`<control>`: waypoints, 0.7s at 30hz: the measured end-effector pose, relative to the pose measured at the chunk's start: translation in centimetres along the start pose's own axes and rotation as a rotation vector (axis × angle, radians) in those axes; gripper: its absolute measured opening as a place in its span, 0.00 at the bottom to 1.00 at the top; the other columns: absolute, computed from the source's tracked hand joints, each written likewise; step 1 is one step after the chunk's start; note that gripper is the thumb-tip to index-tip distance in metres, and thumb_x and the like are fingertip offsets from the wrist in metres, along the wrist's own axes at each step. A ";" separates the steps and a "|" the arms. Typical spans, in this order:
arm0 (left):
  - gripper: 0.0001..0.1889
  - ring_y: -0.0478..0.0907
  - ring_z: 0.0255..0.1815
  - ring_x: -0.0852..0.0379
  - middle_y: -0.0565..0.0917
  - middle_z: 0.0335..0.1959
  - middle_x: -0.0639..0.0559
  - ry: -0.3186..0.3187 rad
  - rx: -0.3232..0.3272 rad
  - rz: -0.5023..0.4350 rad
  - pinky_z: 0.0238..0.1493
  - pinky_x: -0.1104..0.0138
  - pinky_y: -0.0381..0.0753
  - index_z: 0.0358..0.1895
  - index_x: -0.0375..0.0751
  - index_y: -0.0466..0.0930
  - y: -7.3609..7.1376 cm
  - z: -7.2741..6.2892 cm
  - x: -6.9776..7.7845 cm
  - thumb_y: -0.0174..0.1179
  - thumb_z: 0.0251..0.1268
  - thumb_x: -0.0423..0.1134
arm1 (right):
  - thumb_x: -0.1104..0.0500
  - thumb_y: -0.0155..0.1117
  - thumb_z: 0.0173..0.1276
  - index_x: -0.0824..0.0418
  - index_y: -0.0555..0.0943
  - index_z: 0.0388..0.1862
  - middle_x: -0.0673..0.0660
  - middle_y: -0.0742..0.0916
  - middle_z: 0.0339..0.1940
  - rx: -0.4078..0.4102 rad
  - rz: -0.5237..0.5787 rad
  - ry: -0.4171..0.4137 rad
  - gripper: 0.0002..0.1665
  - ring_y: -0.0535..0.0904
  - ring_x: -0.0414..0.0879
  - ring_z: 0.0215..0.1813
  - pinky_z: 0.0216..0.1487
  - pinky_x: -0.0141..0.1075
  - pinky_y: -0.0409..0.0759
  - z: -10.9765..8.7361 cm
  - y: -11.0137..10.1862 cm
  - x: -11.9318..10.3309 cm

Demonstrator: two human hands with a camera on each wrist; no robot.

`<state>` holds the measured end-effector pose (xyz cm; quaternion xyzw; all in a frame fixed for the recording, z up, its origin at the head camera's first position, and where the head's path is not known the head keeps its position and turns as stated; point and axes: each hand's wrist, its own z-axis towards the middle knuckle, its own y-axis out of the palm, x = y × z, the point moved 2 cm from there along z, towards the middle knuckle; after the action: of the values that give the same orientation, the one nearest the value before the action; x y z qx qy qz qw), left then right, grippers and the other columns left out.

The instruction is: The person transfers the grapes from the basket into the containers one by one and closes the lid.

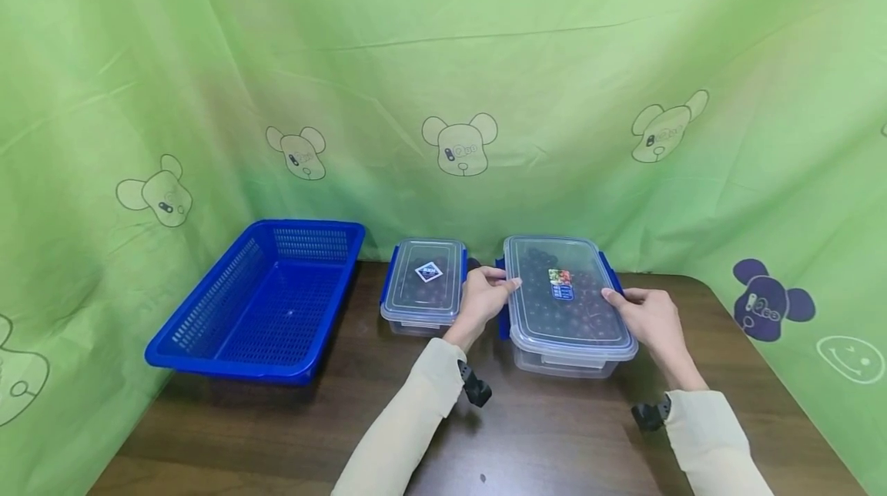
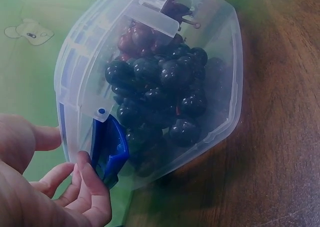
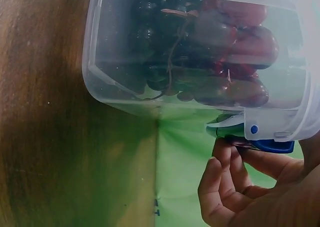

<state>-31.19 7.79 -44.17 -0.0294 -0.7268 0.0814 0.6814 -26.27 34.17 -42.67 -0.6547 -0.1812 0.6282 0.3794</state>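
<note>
A large clear food container (image 1: 527, 330) of dark and reddish grapes (image 2: 170, 82) stands on the table, its lid (image 1: 582, 323) in place. My left hand (image 1: 483, 296) holds its left edge, thumb on the lid and fingers curled at the blue latch (image 2: 111, 149). That latch sticks out from the wall. On the opposite side my right hand (image 1: 651, 320) grips the edge, thumb on top, fingers curled under the right latch (image 3: 275, 146). In the head view, the right hand's fingertips are mostly hidden.
A smaller lidded container (image 1: 409, 296), with dark contents, stands just left of the large one. Farther left is a blue slotted basket (image 1: 312, 326). Green printed cloth (image 1: 388, 95) hangs behind the brown wooden table (image 1: 540, 442).
</note>
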 end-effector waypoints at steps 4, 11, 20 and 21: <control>0.15 0.87 0.30 0.58 0.89 0.35 0.48 0.008 0.004 0.004 0.39 0.66 0.89 0.50 0.37 0.86 0.0 0.0 0.0 0.75 0.64 0.39 | 0.43 0.62 0.78 0.77 0.82 0.60 0.77 0.87 0.54 0.009 -0.014 -0.019 0.36 0.85 0.69 0.54 0.52 0.57 0.80 0.0 0.1 -0.3; 0.15 0.83 0.32 0.61 0.87 0.36 0.50 0.017 0.014 0.054 0.37 0.70 0.84 0.49 0.39 0.87 -0.2 0.1 -0.2 0.75 0.63 0.42 | 0.44 0.59 0.79 0.75 0.82 0.62 0.77 0.86 0.59 -0.013 -0.075 -0.033 0.34 0.84 0.72 0.57 0.51 0.61 0.82 0.0 0.0 -0.9; 0.15 0.81 0.35 0.60 0.87 0.37 0.51 0.006 0.025 0.094 0.38 0.69 0.82 0.49 0.41 0.87 -0.1 -0.2 0.1 0.75 0.64 0.44 | 0.43 0.60 0.78 0.74 0.82 0.62 0.77 0.85 0.59 0.004 -0.066 -0.021 0.35 0.82 0.74 0.59 0.54 0.63 0.80 -0.1 -0.1 -0.8; 0.16 0.82 0.36 0.60 0.87 0.37 0.51 0.007 0.028 0.094 0.38 0.68 0.83 0.50 0.41 0.87 -0.1 -0.2 0.1 0.75 0.64 0.44 | 0.43 0.60 0.78 0.74 0.82 0.62 0.77 0.85 0.59 0.006 -0.063 -0.020 0.35 0.82 0.74 0.59 0.54 0.63 0.80 -0.1 -0.1 -0.8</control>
<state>-30.97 7.71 -44.02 -0.0542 -0.7210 0.1236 0.6797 -26.24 33.65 -42.06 -0.6412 -0.2035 0.6229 0.3993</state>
